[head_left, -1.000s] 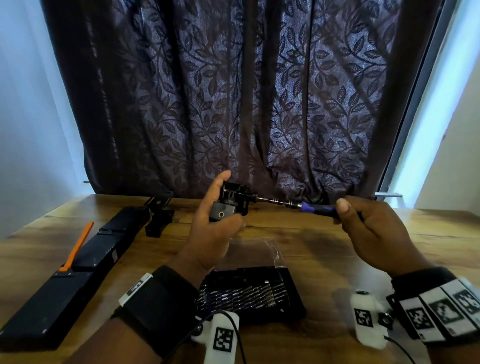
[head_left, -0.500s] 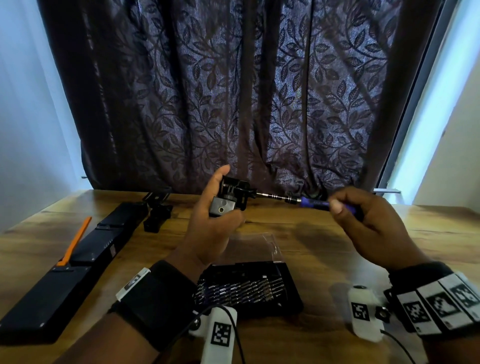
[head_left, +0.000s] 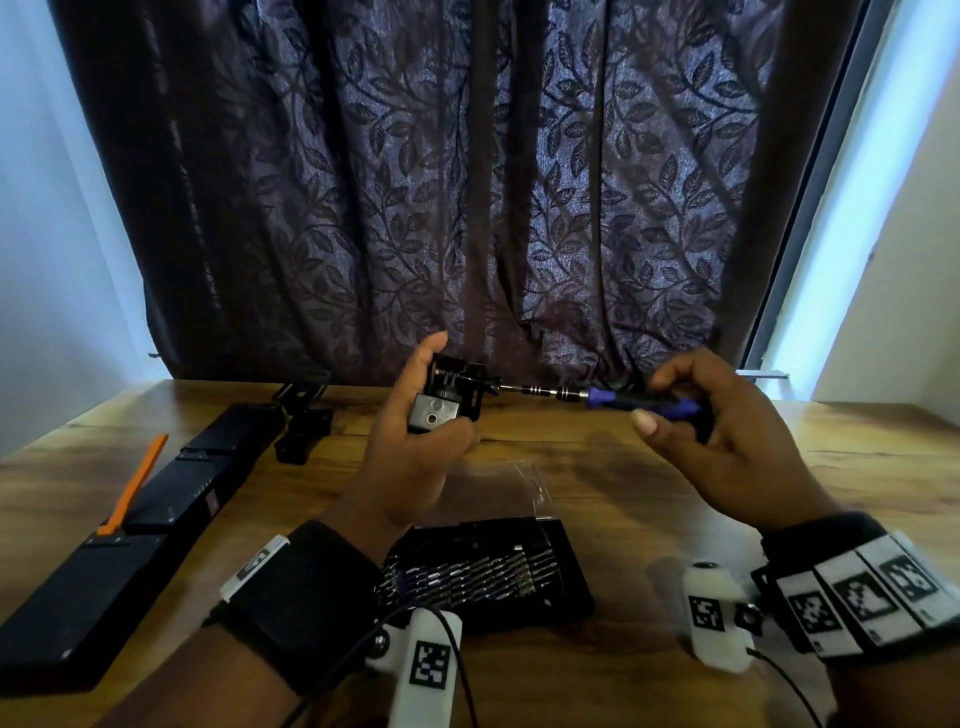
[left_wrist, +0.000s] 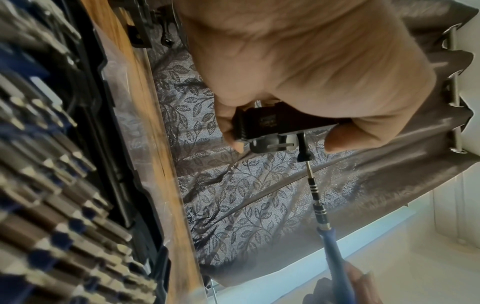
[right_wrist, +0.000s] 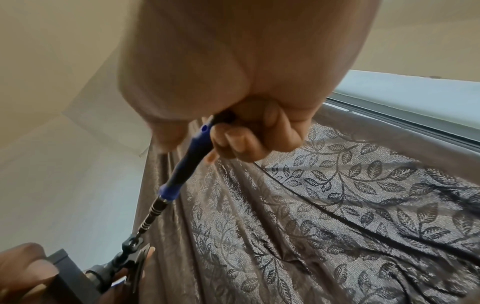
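My left hand (head_left: 415, 436) grips a small grey camera in a black mount (head_left: 451, 397), lifted above the table; the same black mount (left_wrist: 275, 127) shows in the left wrist view. My right hand (head_left: 701, 431) pinches the blue handle of a precision screwdriver (head_left: 634, 402). Its steel shaft runs level to the left, and its tip sits in the black thumbscrew (left_wrist: 304, 157) on the mount's right side. In the right wrist view the screwdriver (right_wrist: 182, 176) points down-left into that thumbscrew (right_wrist: 132, 243).
An open black bit case (head_left: 483, 577) with several bits lies on the wooden table (head_left: 649, 478) under my hands, with a clear plastic bag (head_left: 519, 483) behind it. Long black boxes (head_left: 130, 530) with an orange tool (head_left: 136, 483) lie left, black mount parts (head_left: 304, 423) beyond. A dark leaf-patterned curtain (head_left: 441, 182) hangs behind.
Both hands stayed together on the mount and the screwdriver. My right fingers shifted along the blue handle, more of which now shows, as if turning it.
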